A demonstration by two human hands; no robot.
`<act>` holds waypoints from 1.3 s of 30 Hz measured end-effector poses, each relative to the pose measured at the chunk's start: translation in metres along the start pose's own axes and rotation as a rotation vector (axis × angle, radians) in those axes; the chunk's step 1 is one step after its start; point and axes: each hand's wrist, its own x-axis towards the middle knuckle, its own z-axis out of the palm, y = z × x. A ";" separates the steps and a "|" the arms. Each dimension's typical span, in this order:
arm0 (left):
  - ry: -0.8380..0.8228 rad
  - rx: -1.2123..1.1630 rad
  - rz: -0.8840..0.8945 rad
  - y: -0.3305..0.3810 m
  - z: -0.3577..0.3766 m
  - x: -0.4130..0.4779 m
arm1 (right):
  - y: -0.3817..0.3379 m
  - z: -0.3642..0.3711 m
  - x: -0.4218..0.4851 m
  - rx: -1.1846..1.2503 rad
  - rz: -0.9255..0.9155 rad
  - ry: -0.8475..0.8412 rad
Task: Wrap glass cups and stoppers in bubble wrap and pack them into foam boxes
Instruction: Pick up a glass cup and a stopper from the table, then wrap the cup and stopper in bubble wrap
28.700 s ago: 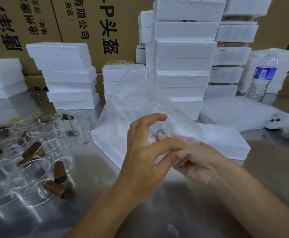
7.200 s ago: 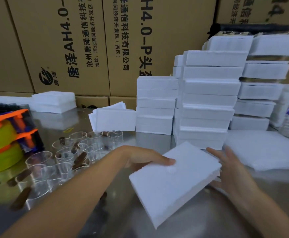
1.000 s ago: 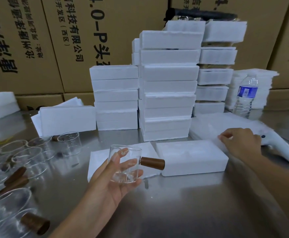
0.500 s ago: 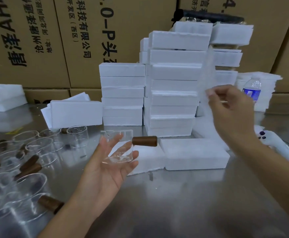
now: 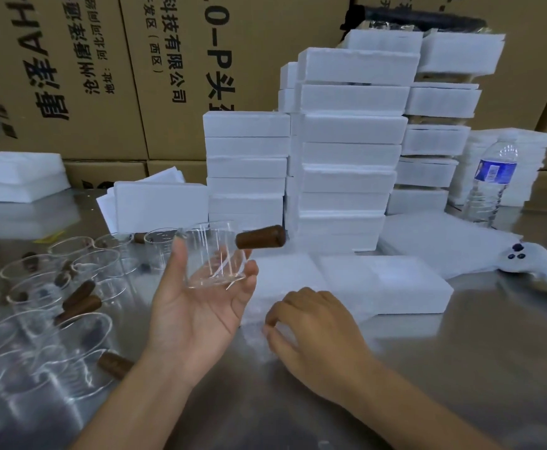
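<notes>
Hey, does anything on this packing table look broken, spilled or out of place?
Nothing looks broken or spilled. The glass cups at the left lie jumbled, some tipped on their sides. A white handheld device lies among the packing materials at the right.

Glass cup (image 5: 212, 254) clear w/ faint white graduation lines; its handle (image 5: 260, 237) dark brown. Other cups (image 5: 70, 287) on the left also clear, brown handles among them. Foam boxes (image 5: 346, 157) plain white, no print, incl. the one lying flat (image 5: 385, 284). Bubble wrap sheet (image 5: 265, 323) see-thru, whitish. Desk (image 5: 460, 368) grey brushed metal, shiny w/ pale reflections. Cardboard cartons (image 5: 119, 76) tan-brown w/ black Chinese characters & letters. Water bottle (image 5: 491, 183) clear, blue label w/ white marks. Handheld device (image 5: 538, 267) white, small dark buttons.
</notes>
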 end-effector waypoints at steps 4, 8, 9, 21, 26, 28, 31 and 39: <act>0.004 0.142 0.005 -0.004 0.000 0.001 | 0.013 -0.008 -0.002 0.495 0.309 0.152; 0.041 0.512 0.079 -0.012 0.003 0.001 | 0.039 -0.033 0.008 1.064 0.537 0.263; 0.062 0.600 0.099 -0.015 0.003 0.001 | 0.043 -0.039 0.007 1.085 0.499 0.157; 0.046 0.914 0.116 -0.032 -0.001 0.008 | 0.052 -0.038 -0.006 0.788 0.266 -0.163; 0.042 1.179 0.097 -0.037 0.001 0.020 | 0.068 -0.043 -0.001 0.821 0.443 0.146; 0.094 1.244 0.159 -0.043 0.001 0.027 | 0.078 -0.046 0.001 0.883 0.579 0.357; 0.075 1.349 0.300 -0.057 0.010 0.041 | 0.091 -0.051 -0.001 1.034 0.773 0.574; 0.078 2.212 0.339 -0.118 0.031 0.079 | 0.099 -0.048 -0.002 1.082 0.859 0.630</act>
